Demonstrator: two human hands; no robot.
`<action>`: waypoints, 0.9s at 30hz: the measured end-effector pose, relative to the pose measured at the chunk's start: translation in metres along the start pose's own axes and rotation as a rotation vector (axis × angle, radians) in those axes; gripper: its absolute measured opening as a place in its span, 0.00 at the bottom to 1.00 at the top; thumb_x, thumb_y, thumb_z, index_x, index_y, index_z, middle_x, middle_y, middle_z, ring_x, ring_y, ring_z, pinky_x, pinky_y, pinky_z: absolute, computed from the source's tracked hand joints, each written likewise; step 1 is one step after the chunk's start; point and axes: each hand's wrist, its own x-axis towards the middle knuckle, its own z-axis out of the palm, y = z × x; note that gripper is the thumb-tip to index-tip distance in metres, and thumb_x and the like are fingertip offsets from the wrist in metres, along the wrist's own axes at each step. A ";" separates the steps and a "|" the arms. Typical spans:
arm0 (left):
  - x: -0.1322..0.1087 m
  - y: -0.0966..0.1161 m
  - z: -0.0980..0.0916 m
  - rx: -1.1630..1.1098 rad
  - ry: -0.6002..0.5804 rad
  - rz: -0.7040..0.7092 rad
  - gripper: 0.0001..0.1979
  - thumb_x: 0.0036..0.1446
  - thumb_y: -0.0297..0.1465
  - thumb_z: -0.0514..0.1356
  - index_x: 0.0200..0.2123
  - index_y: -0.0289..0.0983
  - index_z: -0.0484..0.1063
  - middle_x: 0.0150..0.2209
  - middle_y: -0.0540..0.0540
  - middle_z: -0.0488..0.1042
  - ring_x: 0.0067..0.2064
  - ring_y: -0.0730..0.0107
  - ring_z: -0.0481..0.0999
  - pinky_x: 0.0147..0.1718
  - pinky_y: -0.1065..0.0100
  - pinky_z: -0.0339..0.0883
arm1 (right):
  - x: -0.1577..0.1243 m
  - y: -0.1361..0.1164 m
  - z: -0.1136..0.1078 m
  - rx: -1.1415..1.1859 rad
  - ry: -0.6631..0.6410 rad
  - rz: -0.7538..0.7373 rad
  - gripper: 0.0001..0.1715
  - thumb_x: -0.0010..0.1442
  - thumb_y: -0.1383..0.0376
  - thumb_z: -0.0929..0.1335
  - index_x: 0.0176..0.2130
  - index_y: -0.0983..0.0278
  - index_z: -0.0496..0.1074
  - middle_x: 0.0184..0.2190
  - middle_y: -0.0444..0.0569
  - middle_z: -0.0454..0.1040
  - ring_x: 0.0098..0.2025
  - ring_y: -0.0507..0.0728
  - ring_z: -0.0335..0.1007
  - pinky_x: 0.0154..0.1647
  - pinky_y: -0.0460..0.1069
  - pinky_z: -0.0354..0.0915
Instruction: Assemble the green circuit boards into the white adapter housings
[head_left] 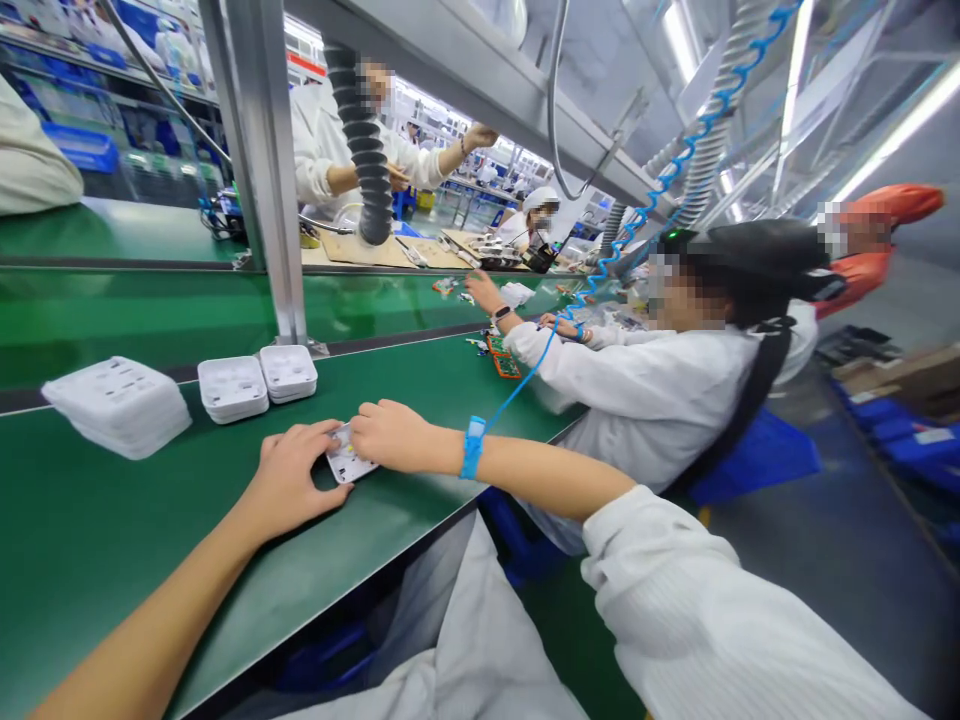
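Note:
A small white square plastic housing (349,468) lies on the green bench top in front of me. My left hand (296,475) holds it from the left, with the fingers at its far edge and the thumb near its front corner. Over its right part is my right hand (394,436), fingers closed and pressed down on the piece. What those fingers hold, if anything, is hidden. A blue wrist strap (472,448) with a coiled cord sits on my right wrist. Beyond my left hand stand two short stacks of white housings (234,385) (289,370).
A taller stack of white covers (124,405) leans at the left. A metal post (281,250) rises by the green conveyor belt (135,310). At my right, a co-worker's arm (615,375) reaches over the bench near orange-edged green circuit boards (502,357).

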 end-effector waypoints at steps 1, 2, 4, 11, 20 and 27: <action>0.001 -0.002 0.000 0.009 -0.003 -0.001 0.20 0.48 0.45 0.63 0.42 0.40 0.75 0.61 0.40 0.74 0.58 0.42 0.73 0.52 0.48 0.64 | 0.006 0.004 -0.002 0.036 -0.049 0.015 0.10 0.69 0.64 0.67 0.39 0.67 0.75 0.42 0.55 0.76 0.49 0.64 0.69 0.40 0.55 0.66; 0.001 -0.004 0.001 0.020 -0.004 0.000 0.20 0.48 0.45 0.62 0.41 0.40 0.75 0.60 0.39 0.74 0.58 0.42 0.73 0.52 0.49 0.64 | 0.013 0.007 -0.005 0.074 -0.093 0.027 0.10 0.67 0.61 0.69 0.40 0.66 0.75 0.43 0.54 0.76 0.49 0.65 0.70 0.40 0.56 0.68; 0.002 -0.009 0.005 0.047 0.011 0.011 0.21 0.47 0.46 0.62 0.41 0.41 0.76 0.59 0.39 0.75 0.58 0.42 0.74 0.51 0.49 0.65 | 0.026 0.013 -0.008 0.128 -0.122 0.051 0.16 0.62 0.58 0.74 0.45 0.65 0.73 0.46 0.54 0.76 0.50 0.66 0.72 0.43 0.57 0.70; 0.004 -0.022 0.017 0.040 0.291 0.104 0.19 0.47 0.48 0.59 0.43 0.52 0.72 0.57 0.55 0.77 0.55 0.42 0.76 0.51 0.44 0.63 | 0.046 0.044 0.006 0.426 -0.232 0.131 0.37 0.53 0.55 0.78 0.56 0.62 0.64 0.58 0.55 0.72 0.59 0.68 0.69 0.53 0.61 0.68; -0.008 0.014 -0.010 0.150 0.228 0.236 0.16 0.52 0.35 0.64 0.46 0.40 0.76 0.58 0.41 0.77 0.53 0.49 0.77 0.51 0.49 0.57 | 0.026 0.037 0.017 0.710 -0.013 0.106 0.23 0.47 0.66 0.80 0.41 0.67 0.72 0.37 0.45 0.75 0.37 0.54 0.68 0.37 0.45 0.59; -0.009 0.015 -0.009 0.155 0.277 0.256 0.14 0.53 0.30 0.62 0.44 0.38 0.75 0.60 0.40 0.76 0.51 0.52 0.76 0.47 0.50 0.55 | 0.033 0.037 0.021 0.782 0.002 0.098 0.20 0.45 0.63 0.81 0.33 0.66 0.72 0.27 0.39 0.69 0.29 0.50 0.60 0.31 0.44 0.51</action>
